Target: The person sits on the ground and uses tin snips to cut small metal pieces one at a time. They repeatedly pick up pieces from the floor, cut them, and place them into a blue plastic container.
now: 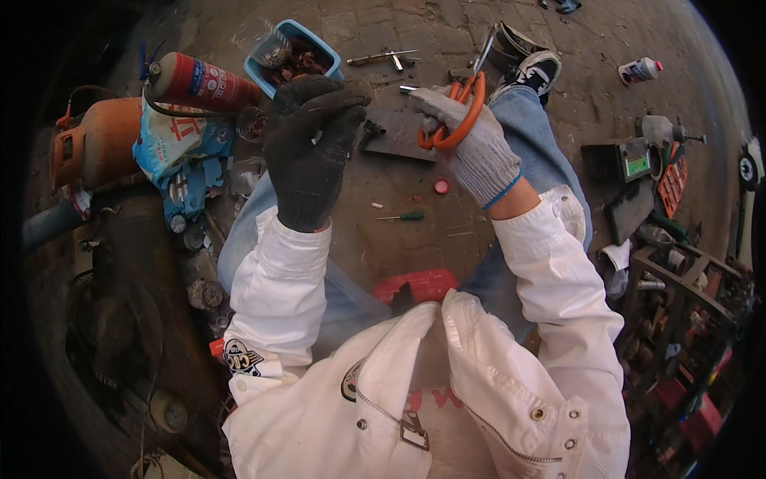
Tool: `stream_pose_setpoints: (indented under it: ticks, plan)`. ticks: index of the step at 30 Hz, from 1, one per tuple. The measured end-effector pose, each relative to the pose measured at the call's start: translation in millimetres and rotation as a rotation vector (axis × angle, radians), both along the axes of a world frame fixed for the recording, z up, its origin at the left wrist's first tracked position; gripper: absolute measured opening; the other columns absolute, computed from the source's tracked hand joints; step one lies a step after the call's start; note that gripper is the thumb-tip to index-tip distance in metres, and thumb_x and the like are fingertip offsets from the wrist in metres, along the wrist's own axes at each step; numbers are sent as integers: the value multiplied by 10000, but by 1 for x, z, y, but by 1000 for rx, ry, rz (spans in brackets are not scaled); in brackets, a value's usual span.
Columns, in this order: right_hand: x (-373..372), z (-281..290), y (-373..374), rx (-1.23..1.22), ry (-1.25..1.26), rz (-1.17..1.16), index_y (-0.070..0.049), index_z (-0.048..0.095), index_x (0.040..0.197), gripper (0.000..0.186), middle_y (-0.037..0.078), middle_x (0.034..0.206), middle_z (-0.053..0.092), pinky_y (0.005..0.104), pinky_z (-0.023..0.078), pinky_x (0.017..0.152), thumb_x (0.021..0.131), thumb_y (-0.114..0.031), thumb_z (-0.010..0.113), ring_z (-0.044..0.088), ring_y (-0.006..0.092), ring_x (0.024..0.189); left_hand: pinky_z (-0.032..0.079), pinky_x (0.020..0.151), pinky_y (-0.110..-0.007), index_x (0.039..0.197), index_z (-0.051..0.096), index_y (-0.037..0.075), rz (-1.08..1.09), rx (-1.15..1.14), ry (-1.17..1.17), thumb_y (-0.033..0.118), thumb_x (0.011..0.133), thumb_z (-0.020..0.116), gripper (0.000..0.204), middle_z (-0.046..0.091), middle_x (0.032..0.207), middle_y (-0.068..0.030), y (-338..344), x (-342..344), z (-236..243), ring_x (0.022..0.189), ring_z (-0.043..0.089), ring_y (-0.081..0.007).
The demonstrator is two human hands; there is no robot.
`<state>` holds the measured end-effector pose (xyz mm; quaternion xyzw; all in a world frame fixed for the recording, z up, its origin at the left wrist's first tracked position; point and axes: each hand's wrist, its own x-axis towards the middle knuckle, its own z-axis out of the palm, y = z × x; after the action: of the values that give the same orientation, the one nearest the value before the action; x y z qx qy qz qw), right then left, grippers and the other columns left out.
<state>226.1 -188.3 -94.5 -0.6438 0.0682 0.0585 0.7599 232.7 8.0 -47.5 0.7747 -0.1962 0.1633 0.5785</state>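
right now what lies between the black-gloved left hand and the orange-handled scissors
In the head view, a dark metal plate lies on the ground between the left hand and the scissors.

scissors (479, 100): orange-handled | left glove (308, 160): black | right glove (482, 160): pale grey, blue-edged | basin (320, 43): light-blue

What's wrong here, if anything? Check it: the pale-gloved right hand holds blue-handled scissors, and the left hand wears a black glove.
The handle colour is wrong: the head view shows the scissors are orange-handled, not blue-handled. The rest stands: the pale-gloved right hand holds them, and the left hand wears a black glove.
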Motion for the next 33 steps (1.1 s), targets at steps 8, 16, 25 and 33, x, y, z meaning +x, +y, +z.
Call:
stream_pose_setpoints:
  ticks: [8, 16, 25, 33]
  plan:
    - [-7, 41, 10, 189, 204, -32, -35, 614, 977, 246, 49, 825, 632, 253, 458, 601, 824, -141, 773, 580, 118, 685, 416, 526, -212, 1025, 715, -19, -47, -214, 901, 95, 868, 699, 194, 685, 786, -45, 2, -14, 7, 593, 552, -67]
    - [-11, 47, 11, 251, 130, 4, -27, 618, 1009, 297, 44, 858, 645, 251, 465, 629, 799, -129, 801, 589, 118, 719, 491, 617, -247, 1011, 727, -13, -129, 37, 648, 136, 853, 721, 217, 711, 832, -76, 4, -18, -7, 684, 614, -91]
    - [-9, 47, 13, 170, 170, -75, -37, 584, 984, 265, 40, 824, 617, 255, 458, 591, 808, -82, 776, 569, 115, 669, 473, 562, -241, 1006, 727, 3, -237, 73, 792, 202, 861, 711, 246, 696, 799, -57, -5, -22, 3, 615, 589, -79]
    - [-9, 52, 8, 248, 107, 57, -57, 617, 986, 231, 28, 806, 621, 249, 450, 606, 824, -147, 755, 580, 107, 701, 328, 416, -186, 1042, 705, -1, -353, -379, 1170, 251, 865, 705, 308, 659, 781, -23, -3, -18, 8, 491, 467, -29]
